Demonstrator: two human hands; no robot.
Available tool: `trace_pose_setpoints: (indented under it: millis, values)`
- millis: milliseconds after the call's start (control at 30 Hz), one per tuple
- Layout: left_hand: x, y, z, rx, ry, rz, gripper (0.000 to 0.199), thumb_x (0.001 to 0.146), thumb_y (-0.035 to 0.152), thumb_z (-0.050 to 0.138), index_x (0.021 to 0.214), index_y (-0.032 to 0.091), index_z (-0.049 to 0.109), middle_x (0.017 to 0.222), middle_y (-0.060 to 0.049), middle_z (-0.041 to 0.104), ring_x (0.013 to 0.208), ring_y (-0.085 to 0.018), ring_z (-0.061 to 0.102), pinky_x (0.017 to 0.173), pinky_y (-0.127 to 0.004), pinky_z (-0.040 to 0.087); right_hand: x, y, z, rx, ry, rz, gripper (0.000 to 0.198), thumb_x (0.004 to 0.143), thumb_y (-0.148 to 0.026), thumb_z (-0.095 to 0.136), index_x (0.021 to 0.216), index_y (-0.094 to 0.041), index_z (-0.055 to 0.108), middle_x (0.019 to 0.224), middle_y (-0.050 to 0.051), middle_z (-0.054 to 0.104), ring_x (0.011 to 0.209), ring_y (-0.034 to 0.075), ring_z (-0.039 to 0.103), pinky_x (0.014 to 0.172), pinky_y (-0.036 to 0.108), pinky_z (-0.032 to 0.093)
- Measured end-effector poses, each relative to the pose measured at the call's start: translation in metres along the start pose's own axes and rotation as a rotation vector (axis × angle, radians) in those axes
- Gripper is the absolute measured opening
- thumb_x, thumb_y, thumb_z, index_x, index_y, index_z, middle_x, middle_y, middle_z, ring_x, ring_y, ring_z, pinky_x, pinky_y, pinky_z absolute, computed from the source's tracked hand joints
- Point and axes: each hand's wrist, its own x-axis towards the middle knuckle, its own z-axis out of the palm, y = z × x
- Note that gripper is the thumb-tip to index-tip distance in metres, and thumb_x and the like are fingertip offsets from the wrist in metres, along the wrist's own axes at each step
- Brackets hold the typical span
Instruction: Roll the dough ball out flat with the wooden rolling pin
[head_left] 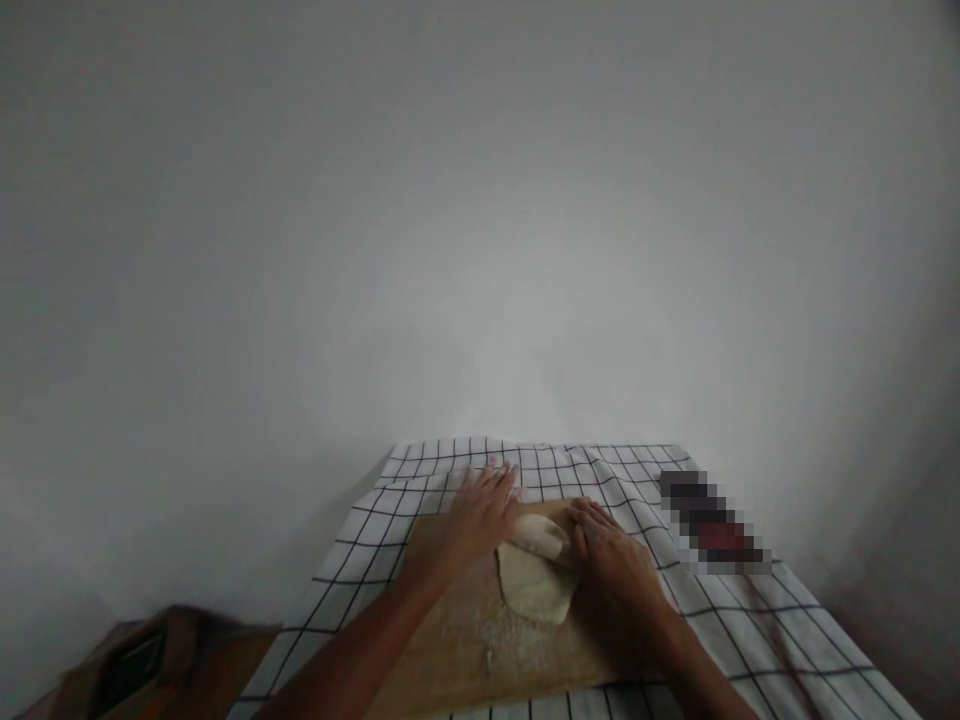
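A pale rolling pin (538, 537) lies slantwise across the upper part of a flattened sheet of dough (536, 588). My left hand (486, 503), floury and slightly blurred, rests at the pin's left end with its fingers stretched forward and apart. At the other end, my right hand (604, 540) is over the pin with its fingers bent together, hiding that end. Under the dough is a wooden board (450, 645), dusted with flour on its near part.
A white cloth with a black grid (352, 560) covers the table. To the right sits a pixelated dark and red item (712, 525). A plain wall (480, 250) rises behind the table. Brown box-like objects (150, 655) stand low at the left.
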Motion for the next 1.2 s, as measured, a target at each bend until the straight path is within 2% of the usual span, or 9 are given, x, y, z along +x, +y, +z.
trace_pose_setpoints:
  millis: [167,367,533,633,767,833,967,1033,1200]
  values:
    - [0.015,-0.010,0.016,-0.034,-0.037,0.063,0.039,0.103,0.019,0.044,0.137,0.026,0.062,0.147,-0.010,0.060,0.141,-0.033,0.051,0.115,-0.063,0.042,0.008,0.005,0.004,-0.002,-0.012,0.005,0.045,0.101,-0.019,0.034,0.133,-0.019,0.066,0.148,0.010,0.059,0.145,0.024,0.047,0.118,0.041,0.042]
    - [-0.040,-0.003,-0.014,-0.033,-0.071,-0.014,0.041,0.103,0.018,0.039,0.139,0.018,0.060,0.148,-0.011,0.059,0.139,-0.030,0.053,0.115,-0.055,0.044,0.014,-0.004,-0.012,-0.080,-0.102,-0.128,0.037,0.103,-0.022,0.037,0.110,-0.020,0.073,0.138,0.011,0.066,0.143,0.024,0.048,0.117,0.038,0.040]
    - [-0.093,0.034,-0.042,-0.002,0.010,-0.110,0.048,0.104,0.029,0.041,0.149,0.017,0.050,0.152,-0.011,0.056,0.139,-0.027,0.054,0.115,-0.048,0.048,0.014,0.000,-0.012,0.010,-0.069,-0.096,0.036,0.103,-0.027,0.039,0.116,-0.020,0.072,0.143,0.010,0.063,0.144,0.023,0.047,0.119,0.040,0.040]
    - [-0.127,0.055,-0.042,0.092,0.088,-0.079,0.067,0.101,0.038,0.048,0.162,0.018,0.029,0.160,-0.009,0.044,0.146,-0.029,0.046,0.116,-0.049,0.048,0.012,0.009,-0.006,0.073,-0.055,-0.113,0.039,0.102,-0.024,0.040,0.125,-0.017,0.070,0.146,0.011,0.061,0.145,0.023,0.046,0.121,0.041,0.037]
    - [-0.149,0.056,-0.020,0.250,0.224,0.054,0.072,0.097,0.038,0.048,0.164,0.019,0.026,0.147,-0.006,0.060,0.124,-0.025,0.067,0.110,-0.040,0.054,0.013,0.016,0.003,0.098,-0.021,-0.122,0.046,0.104,-0.025,0.035,0.138,-0.012,0.063,0.150,0.014,0.056,0.147,0.024,0.044,0.123,0.044,0.035]
    - [-0.146,0.047,-0.012,0.284,0.263,0.089,0.069,0.098,0.037,0.046,0.162,0.018,0.031,0.144,-0.007,0.063,0.117,-0.023,0.070,0.113,-0.037,0.052,0.013,0.015,0.005,0.083,-0.007,-0.103,0.047,0.104,-0.027,0.034,0.140,-0.013,0.062,0.150,0.014,0.056,0.146,0.026,0.045,0.122,0.046,0.036]
    - [-0.113,0.026,-0.016,0.198,0.206,0.093,0.061,0.099,0.030,0.048,0.159,0.026,0.036,0.154,-0.006,0.053,0.140,-0.028,0.053,0.122,-0.050,0.040,0.011,0.007,-0.001,0.034,-0.016,-0.105,0.046,0.105,-0.031,0.035,0.139,-0.021,0.064,0.151,0.010,0.056,0.147,0.029,0.043,0.122,0.056,0.032]
    - [-0.086,0.017,-0.019,0.126,0.149,0.083,0.054,0.101,0.027,0.047,0.155,0.032,0.042,0.154,-0.004,0.054,0.143,-0.028,0.049,0.118,-0.055,0.042,0.010,0.003,-0.004,0.042,-0.036,-0.118,0.046,0.106,-0.033,0.034,0.140,-0.025,0.063,0.153,0.008,0.055,0.147,0.029,0.043,0.121,0.057,0.032]
    - [-0.005,0.001,-0.006,0.030,0.118,-0.031,0.039,0.105,0.031,0.043,0.141,0.025,0.058,0.146,-0.010,0.061,0.142,-0.031,0.050,0.115,-0.060,0.043,0.013,0.007,0.002,0.028,-0.014,0.013,0.044,0.105,-0.029,0.034,0.133,-0.025,0.067,0.152,0.009,0.056,0.145,0.028,0.046,0.117,0.054,0.040]
